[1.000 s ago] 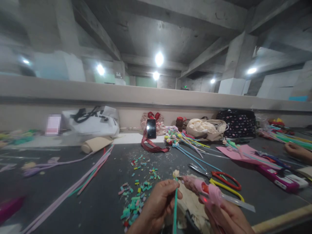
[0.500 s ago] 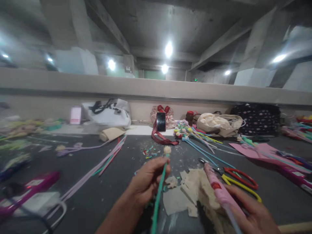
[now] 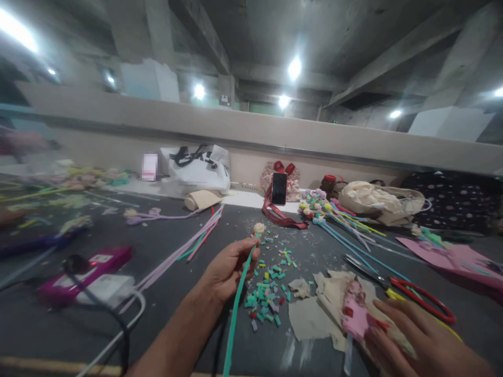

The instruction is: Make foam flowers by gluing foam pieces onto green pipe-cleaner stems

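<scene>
My left hand (image 3: 236, 267) pinches a green pipe-cleaner stem (image 3: 236, 319) close to its top, where a small cream flower head (image 3: 259, 228) sits. The stem's lower end runs down past the bottom of the view. On the right, my right hand (image 3: 416, 335) has its fingers around the handle of a pink hot glue gun (image 3: 354, 317); a clear glue stick pokes out of its back end. The gun's nozzle end rests over crumpled beige paper (image 3: 328, 293). Small cut pieces of green, yellow and red pipe cleaner (image 3: 267, 298) lie scattered between my hands.
Scissors (image 3: 420, 296) with red and yellow handles lie beyond my right hand. A flower bunch (image 3: 314, 201), a phone (image 3: 279, 188) and a white bag (image 3: 200, 170) stand along the back. Lilac stems (image 3: 173, 254) and a magenta power strip (image 3: 90, 272) with cables are at left.
The glue gun has come down onto the beige paper, tilted more upright in view. My left hand with the flower stem has shifted left, uncovering the scattered pieces. The camera view has turned left.
</scene>
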The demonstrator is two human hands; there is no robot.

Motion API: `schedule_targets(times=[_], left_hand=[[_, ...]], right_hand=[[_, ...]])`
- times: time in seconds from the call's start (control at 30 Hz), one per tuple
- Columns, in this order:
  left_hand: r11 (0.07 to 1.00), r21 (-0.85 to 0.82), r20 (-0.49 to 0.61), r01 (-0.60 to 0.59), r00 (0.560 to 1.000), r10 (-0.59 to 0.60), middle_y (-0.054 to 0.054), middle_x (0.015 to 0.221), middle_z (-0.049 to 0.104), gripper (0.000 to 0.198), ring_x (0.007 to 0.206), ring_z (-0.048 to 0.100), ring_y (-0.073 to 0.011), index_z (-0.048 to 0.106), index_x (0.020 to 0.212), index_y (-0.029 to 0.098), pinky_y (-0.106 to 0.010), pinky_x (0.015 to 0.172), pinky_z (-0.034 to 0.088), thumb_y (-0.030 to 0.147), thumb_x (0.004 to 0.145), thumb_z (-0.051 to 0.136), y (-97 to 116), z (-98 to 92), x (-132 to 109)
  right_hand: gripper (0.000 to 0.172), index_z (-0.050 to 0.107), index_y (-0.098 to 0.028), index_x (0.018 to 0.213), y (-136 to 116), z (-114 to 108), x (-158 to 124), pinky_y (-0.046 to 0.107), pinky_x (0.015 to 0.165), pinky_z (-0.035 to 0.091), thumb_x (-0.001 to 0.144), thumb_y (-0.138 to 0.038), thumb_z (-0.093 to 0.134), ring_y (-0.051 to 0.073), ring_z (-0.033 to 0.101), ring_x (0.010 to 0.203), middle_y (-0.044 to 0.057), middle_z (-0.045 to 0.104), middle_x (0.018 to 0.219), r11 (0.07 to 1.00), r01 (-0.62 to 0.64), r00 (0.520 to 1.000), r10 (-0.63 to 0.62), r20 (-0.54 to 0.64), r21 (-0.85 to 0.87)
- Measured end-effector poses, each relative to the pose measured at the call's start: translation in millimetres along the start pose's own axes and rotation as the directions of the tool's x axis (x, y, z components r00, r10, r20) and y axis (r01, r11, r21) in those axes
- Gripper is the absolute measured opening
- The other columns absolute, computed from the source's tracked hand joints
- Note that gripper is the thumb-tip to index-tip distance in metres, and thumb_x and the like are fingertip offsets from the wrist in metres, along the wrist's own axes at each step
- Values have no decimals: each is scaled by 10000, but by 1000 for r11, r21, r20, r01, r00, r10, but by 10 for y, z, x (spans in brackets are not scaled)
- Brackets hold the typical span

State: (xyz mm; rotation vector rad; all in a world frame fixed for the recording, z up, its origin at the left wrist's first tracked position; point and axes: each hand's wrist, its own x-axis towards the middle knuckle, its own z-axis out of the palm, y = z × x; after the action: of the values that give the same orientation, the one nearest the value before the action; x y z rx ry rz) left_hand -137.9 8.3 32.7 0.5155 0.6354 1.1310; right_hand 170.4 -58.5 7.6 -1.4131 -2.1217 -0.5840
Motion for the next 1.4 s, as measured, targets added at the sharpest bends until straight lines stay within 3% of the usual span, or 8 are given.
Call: schedule_targets(times=[0.1,0.2,0.33,0.47,0.63,0.93,1.13,1.4], left_hand=[[1000,-2,38,0,999,0,40,418,491,80,296,403,-30,517,680,121,-94,255,254,155,732,466,-14,-32,7],[1000,-3,96,5,995,-5,52,409,455,88,282,345,-19,512,678,120,-92,246,194,152,731,449,-18,-38,-10],[1000,-1,169,9,986,-9,62,392,423,107,276,298,-13,508,676,121,-94,256,177,153,738,426,-33,-35,-35],[1000,11,228,18,974,-20,55,389,429,137,282,294,-16,515,668,114,-101,265,190,167,748,417,-73,-31,-49],[999,47,243,-5,970,-6,58,387,436,122,281,313,-23,522,688,124,-110,267,199,198,743,441,-83,-29,-67],[974,137,-104,-181,975,196,64,459,454,82,308,356,-11,524,689,142,-94,271,212,223,679,523,4,-37,-27],[942,128,-202,-310,922,331,75,487,470,129,326,372,-15,513,706,169,-96,270,235,284,663,553,50,-101,-15],[936,129,-209,-327,914,348,74,490,480,142,325,376,-19,524,720,169,-102,270,242,280,648,572,63,-97,-23]], right_hand=[[250,575,-249,923,-158,-49,150,203,551,483,685,-324,562,179,620,744,44,643,859,969,201,975,-212,68,143],[159,575,-223,861,-493,-34,437,200,535,448,780,-198,441,134,597,635,31,621,734,896,179,934,-284,216,407],[207,559,-206,909,-920,151,852,218,549,420,729,-142,478,115,556,599,17,576,778,775,-69,913,-204,352,628],[563,422,-217,1126,-1183,459,1099,189,476,403,601,-89,581,96,525,567,11,569,857,490,-381,832,-188,522,784],[111,616,-137,735,-1287,620,1195,150,379,289,639,-147,560,47,402,426,-43,528,556,228,-580,701,-349,622,782],[144,607,-127,674,-503,366,1232,185,435,328,670,-262,555,79,444,448,-34,519,508,542,-479,814,-19,581,690],[238,618,-183,614,-402,351,1098,210,473,321,739,-317,467,126,520,509,-5,593,536,952,-31,857,-131,498,303],[197,605,-219,794,-495,470,1110,212,524,334,770,-204,410,144,590,639,23,631,740,982,162,864,-186,468,92]])
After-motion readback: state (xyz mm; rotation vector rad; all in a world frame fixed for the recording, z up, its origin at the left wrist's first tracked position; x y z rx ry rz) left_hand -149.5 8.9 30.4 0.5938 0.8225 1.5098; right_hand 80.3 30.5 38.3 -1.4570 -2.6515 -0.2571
